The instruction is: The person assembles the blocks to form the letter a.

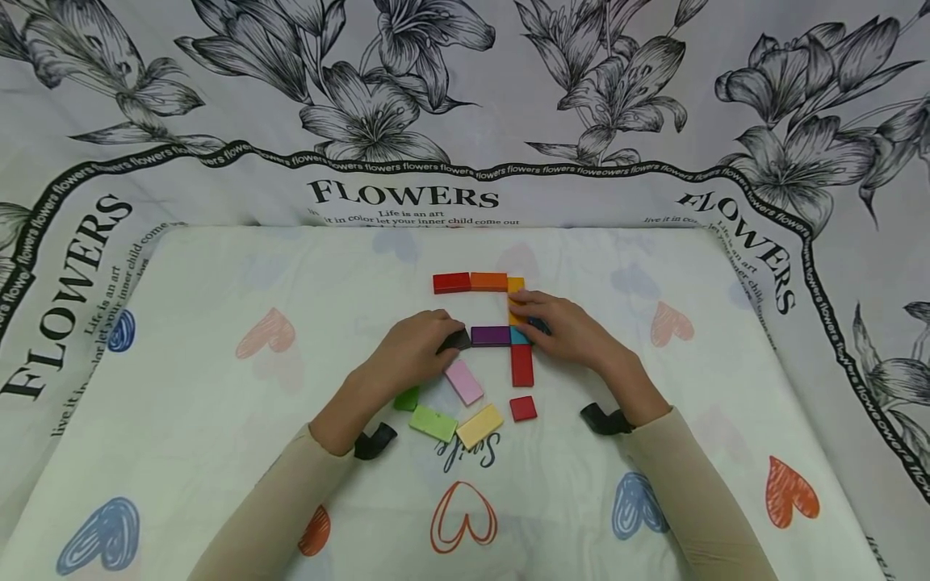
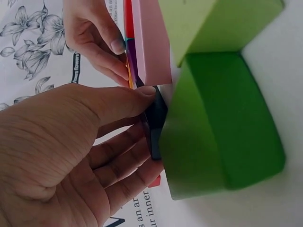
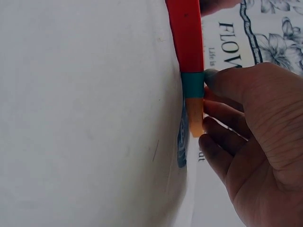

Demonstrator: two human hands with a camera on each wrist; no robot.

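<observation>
My left hand [image 1: 414, 349] pinches a black block [image 1: 455, 340] between thumb and fingers, at the left end of a purple block [image 1: 490, 336]. In the left wrist view, the thumb lies on that black block [image 2: 155, 113]. My right hand [image 1: 567, 324] touches a yellow-orange block [image 1: 516, 284] with its fingertips, the thumb beside a small teal block [image 1: 518, 336]. Part of the yellow-orange block is covered by those fingers. A red block [image 1: 452, 282] and an orange block [image 1: 489, 282] form the top row. Below the teal block stands another red block [image 1: 521, 365].
Nearer me lie a pink block [image 1: 464, 382], a light green block [image 1: 433, 423], a pale yellow block [image 1: 480, 426], a small red block [image 1: 523, 408] and a partly hidden green block [image 1: 407, 399]. A heart-printed white cloth [image 1: 182, 436] covers the table.
</observation>
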